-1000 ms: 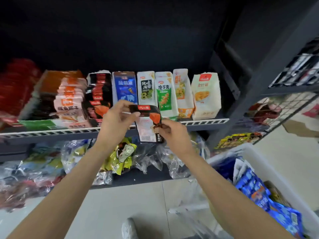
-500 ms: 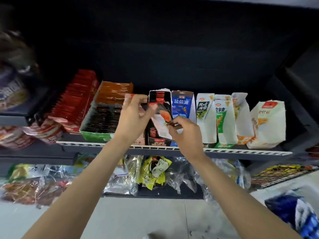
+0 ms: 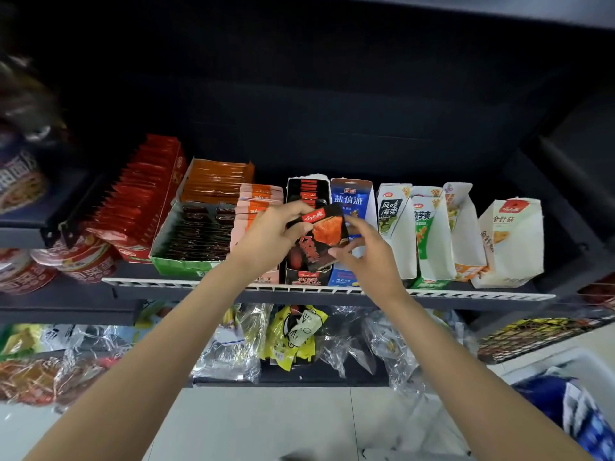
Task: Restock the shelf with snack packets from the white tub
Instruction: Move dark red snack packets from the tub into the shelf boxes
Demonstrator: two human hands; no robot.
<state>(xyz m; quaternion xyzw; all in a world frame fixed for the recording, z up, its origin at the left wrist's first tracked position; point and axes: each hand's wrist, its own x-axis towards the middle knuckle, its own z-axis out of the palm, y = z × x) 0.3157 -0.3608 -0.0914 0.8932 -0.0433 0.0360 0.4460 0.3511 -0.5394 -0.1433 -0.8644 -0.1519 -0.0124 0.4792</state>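
- Nearest, at the lower right corner, the rim of the white tub (image 3: pixel 562 359) shows, with blue packets (image 3: pixel 572 407) lying inside it; so stock is plainly left to shelve, though how much I cannot tell, since most of the tub is out of frame.
- Above the floor, the lower shelf (image 3: pixel 299 380) carries clear crinkled bags and a yellow bag (image 3: pixel 296 334); nothing there is being handled.
- At the middle shelf (image 3: pixel 332 291), both hands meet on one black and orange snack packet (image 3: pixel 322 234). The left hand (image 3: pixel 269 237) pinches its upper left edge between thumb and fingers; the right hand (image 3: pixel 366 254) pinches its lower right edge with curled fingertips.
- The packet is held tilted, just above the open black display box (image 3: pixel 306 267), between the pink packets (image 3: pixel 256 207) to the left and the blue box (image 3: pixel 352 201) to the right. It is not yet seated.
- Judgement: this packet is in the step of being slotted in; releasing it into the box remains.
- Farther back, that box's row already holds packets, and the neighbouring rows look stocked.
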